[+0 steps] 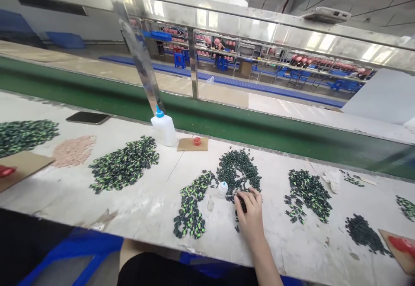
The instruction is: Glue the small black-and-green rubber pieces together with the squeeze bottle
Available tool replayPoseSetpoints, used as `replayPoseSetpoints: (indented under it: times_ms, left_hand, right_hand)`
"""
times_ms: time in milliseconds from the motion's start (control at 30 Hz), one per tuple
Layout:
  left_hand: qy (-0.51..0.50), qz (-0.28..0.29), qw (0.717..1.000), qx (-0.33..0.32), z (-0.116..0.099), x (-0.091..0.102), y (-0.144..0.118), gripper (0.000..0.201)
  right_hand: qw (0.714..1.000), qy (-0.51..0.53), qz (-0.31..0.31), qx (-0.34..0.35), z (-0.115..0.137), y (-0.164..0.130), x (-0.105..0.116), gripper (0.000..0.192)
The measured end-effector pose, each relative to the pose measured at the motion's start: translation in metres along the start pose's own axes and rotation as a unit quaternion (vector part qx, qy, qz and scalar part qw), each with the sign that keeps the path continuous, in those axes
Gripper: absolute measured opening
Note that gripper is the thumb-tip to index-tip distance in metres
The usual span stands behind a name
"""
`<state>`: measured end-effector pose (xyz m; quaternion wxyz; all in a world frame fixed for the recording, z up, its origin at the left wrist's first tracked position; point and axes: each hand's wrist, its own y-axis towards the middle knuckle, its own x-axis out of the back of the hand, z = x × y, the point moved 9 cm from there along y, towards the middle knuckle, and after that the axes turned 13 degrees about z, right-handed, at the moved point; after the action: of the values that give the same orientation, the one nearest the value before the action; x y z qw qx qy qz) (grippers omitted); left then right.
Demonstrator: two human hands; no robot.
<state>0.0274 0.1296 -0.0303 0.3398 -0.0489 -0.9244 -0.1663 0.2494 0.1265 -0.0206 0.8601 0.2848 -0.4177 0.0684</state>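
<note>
My right hand (250,216) reaches over the white table, palm down, its fingers curled round a dark rounded thing (241,204) that is mostly hidden. Just beyond the fingers spreads a loose heap of small dark green pieces (231,168), a few of them lying beside the thumb. A small white bottle with a blue tip (222,188) stands left of the hand, near a small clear piece (210,204). Further left lies a heap of black and lime-green pieces (190,212). My left hand is out of view.
A large white squeeze bottle (164,130) stands at the back beside cardboard (201,146) bearing a red cap (196,140). More heaps (125,165) lie left and right (309,195). A phone (88,117) rests far left. Behind runs a green belt (227,123) with metal posts (193,65).
</note>
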Motion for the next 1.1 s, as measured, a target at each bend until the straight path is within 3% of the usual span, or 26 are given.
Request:
replayPoseSetpoints:
  times_ms: [167,267,367,467,600,833,967,1100]
  left_hand:
    - [0.027,0.014,0.999,0.014,-0.003,0.004,-0.013,0.022]
    - [0.13,0.107,0.986,-0.006,-0.003,-0.005,0.013,0.026]
    - [0.152,0.13,0.98,-0.02,0.001,-0.01,0.046,0.023]
    - [0.16,0.153,0.974,-0.041,0.002,-0.023,0.061,0.02]
    - [0.16,0.169,0.972,-0.047,0.004,-0.032,0.051,0.022]
    - [0.163,0.196,0.966,-0.032,-0.001,-0.028,0.025,0.017]
    - [0.164,0.215,0.962,-0.037,-0.009,-0.027,0.022,0.015]
    - [0.157,0.209,0.964,-0.044,-0.015,-0.022,0.025,0.013]
  right_hand:
    - [0.997,-0.021,0.076,-0.012,0.003,0.001,-0.014,0.043]
    - [0.989,-0.061,0.135,-0.006,0.01,-0.005,-0.021,0.06]
    - [0.974,-0.111,0.198,-0.017,0.011,-0.018,-0.027,0.075]
    - [0.958,-0.14,0.23,-0.1,-0.005,-0.03,-0.028,0.075]
    - [0.952,-0.133,0.215,-0.174,-0.02,-0.025,-0.023,0.066]
    - [0.968,-0.075,0.159,-0.177,0.01,0.016,-0.03,0.065]
    - [0.968,-0.05,0.143,-0.2,0.022,0.033,-0.04,0.044]
    - [0.977,-0.006,0.111,-0.18,0.026,0.038,-0.037,0.029]
